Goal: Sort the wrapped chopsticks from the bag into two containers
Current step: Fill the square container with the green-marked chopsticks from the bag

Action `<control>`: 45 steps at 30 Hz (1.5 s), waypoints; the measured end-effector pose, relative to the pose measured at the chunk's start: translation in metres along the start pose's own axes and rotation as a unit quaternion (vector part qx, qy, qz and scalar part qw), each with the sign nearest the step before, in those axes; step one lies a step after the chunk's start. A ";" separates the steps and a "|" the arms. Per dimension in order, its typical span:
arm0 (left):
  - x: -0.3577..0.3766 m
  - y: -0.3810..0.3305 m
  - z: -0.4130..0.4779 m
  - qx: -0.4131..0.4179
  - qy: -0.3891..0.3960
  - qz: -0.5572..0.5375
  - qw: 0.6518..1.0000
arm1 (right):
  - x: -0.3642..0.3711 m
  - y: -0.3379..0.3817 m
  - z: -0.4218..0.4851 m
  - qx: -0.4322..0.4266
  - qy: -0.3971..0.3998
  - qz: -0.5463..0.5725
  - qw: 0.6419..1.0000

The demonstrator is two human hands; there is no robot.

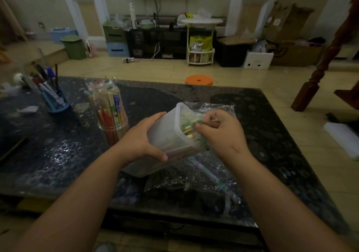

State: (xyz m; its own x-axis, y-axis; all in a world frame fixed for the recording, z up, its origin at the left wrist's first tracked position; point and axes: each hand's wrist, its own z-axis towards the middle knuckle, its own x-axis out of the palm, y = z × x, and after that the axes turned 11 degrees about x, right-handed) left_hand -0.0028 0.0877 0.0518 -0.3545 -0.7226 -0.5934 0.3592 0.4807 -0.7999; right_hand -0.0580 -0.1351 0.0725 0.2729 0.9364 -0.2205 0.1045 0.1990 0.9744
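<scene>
The left hand (144, 137) grips a cloudy plastic tub (166, 133), tipped so its mouth faces the right hand (219, 133). The right hand pinches green-wrapped chopsticks (189, 128) right at that mouth. The tub looks smooth and slippery. It could slide from the left hand, and the thin sticks would spill onto the crinkly clear bag (211, 162) under both hands. A round clear jar (112, 115), full of sticks, stands beyond the left hand on the dark shiny counter (262, 115).

Head view — forward, downward, close over table (272, 115)
</scene>
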 end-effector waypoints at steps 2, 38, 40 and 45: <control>0.000 0.000 0.000 0.003 0.007 0.007 1.000 | 0.002 -0.001 0.001 0.008 0.010 0.002 1.000; 0.010 -0.005 0.001 0.039 0.019 0.059 0.997 | 0.005 -0.006 0.006 0.070 -0.014 -0.211 0.975; 0.011 -0.006 0.002 0.042 0.016 0.063 0.997 | 0.006 -0.005 0.005 0.088 -0.001 -0.183 0.979; 0.010 -0.007 0.001 0.040 0.012 0.056 0.998 | 0.004 -0.002 0.004 0.105 0.040 -0.129 0.985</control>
State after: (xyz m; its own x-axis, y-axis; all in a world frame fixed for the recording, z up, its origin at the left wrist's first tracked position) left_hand -0.0081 0.0769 0.0512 -0.3289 -0.6535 -0.6818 0.4655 0.5160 -0.7191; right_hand -0.0537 -0.1324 0.0695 0.1362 0.8840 -0.4472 0.3578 0.3771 0.8543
